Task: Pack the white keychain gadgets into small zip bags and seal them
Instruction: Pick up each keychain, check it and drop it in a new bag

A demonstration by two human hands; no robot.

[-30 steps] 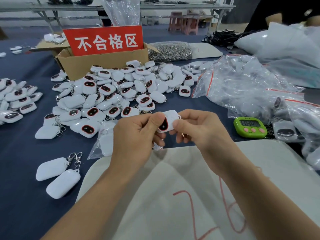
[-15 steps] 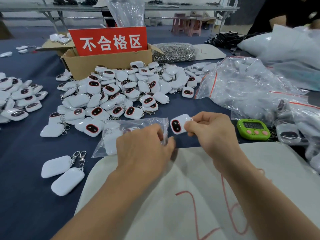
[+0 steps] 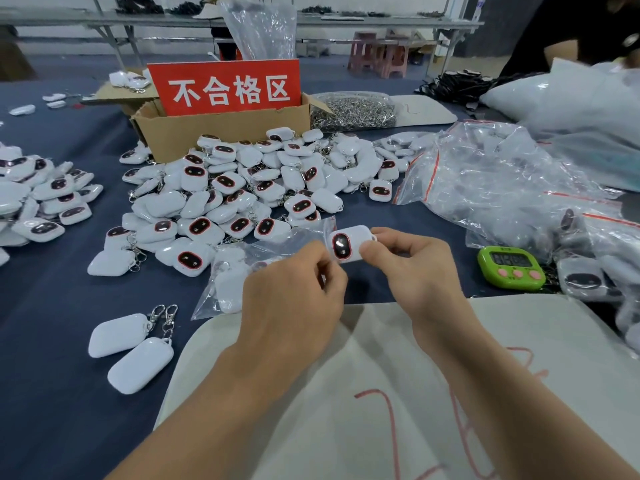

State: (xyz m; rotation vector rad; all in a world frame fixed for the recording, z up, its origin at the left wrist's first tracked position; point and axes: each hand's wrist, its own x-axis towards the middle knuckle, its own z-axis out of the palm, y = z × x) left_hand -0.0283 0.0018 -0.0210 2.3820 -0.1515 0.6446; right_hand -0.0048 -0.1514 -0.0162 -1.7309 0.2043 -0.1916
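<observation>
Since the left hand (image 3: 294,296) shows its back to the camera, its fingertips are hidden. The fingers curl at the mouth of the zip bag (image 3: 249,268) and look to be pinching its edge. The bag is clear plastic and hard to trace; a white shape inside it, left of the grip, is blurred. The bagged heap (image 3: 502,181) right of the grip is mostly unreadable through the plastic and cut off by the frame edge.

Surface: blue cloth (image 3: 45,306), with a white sheet (image 3: 346,375) bearing red marks under the forearms. Gadget pile (image 3: 249,188) behind the grip, cardboard box (image 3: 221,133) with red sign (image 3: 227,88) beyond it, green timer (image 3: 512,266) to the right. Folding tables (image 3: 381,26) along the back.

The right hand (image 3: 412,268) pinches one gadget (image 3: 346,244) between thumb and forefinger at the bag mouth, just above the left thumb. It has a white rounded case and a dark oval face with a red rim, turned toward the camera.
</observation>
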